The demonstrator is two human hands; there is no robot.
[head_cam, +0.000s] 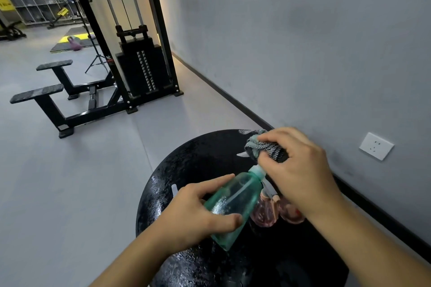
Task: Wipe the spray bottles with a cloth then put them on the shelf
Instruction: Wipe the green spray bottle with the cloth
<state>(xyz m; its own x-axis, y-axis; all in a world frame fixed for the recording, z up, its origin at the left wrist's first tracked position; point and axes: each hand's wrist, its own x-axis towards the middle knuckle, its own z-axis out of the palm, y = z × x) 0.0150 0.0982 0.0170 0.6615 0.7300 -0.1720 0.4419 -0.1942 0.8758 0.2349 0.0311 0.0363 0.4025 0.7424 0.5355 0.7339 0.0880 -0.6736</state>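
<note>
Green spray bottle (233, 205) tilted over black table (186, 165), cloth (263, 147) wrapping its top.

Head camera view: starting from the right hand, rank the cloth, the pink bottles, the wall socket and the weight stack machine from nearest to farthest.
From the right hand:
1. Cloth, gripped in its fingers over the green bottle's top.
2. Pink bottles, on the black table just under the wrist.
3. Wall socket, on the wall to the right.
4. Weight stack machine, far off up left.
</note>
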